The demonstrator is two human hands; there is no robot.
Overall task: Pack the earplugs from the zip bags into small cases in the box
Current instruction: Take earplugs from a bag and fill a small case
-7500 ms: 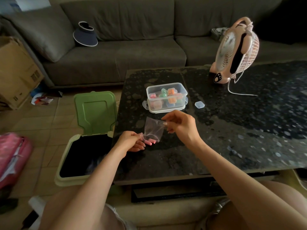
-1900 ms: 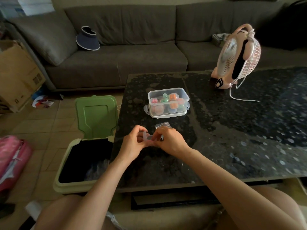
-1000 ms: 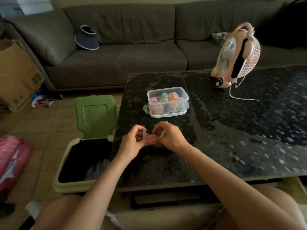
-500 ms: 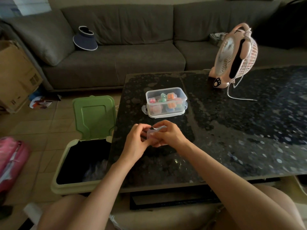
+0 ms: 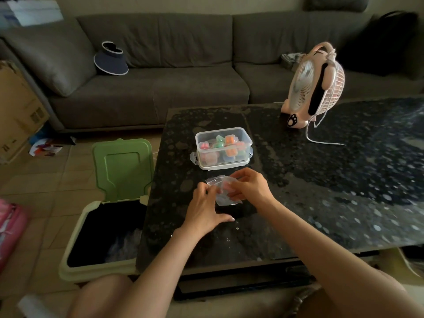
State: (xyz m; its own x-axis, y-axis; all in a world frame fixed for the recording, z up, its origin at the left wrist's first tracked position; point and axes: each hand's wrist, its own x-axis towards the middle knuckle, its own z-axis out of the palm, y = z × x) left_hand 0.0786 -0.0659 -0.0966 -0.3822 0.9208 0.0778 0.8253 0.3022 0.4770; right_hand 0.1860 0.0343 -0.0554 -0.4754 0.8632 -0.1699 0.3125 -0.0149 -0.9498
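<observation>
A clear lidded box (image 5: 223,134) stands on the black table (image 5: 321,191), with several coloured small cases inside. Just in front of it a crumpled clear zip bag (image 5: 223,199) lies on the table between my hands. My right hand (image 5: 250,187) is curled over a small clear case (image 5: 227,186) with something pink in it, held on top of the bag. My left hand (image 5: 204,210) has its fingertips on the bag's left edge and its thumb splayed out on the table. Motion blur hides how the fingers meet the bag.
A pink desk fan (image 5: 314,88) with a white cord stands at the table's back. An open bin (image 5: 101,237) with a raised green lid (image 5: 122,166) sits on the floor against the table's left edge. A grey sofa (image 5: 160,83) runs behind.
Both hands were pressed together around the small case. Now my left hand has come off it and dropped to the table, and the zip bag shows beneath the hands.
</observation>
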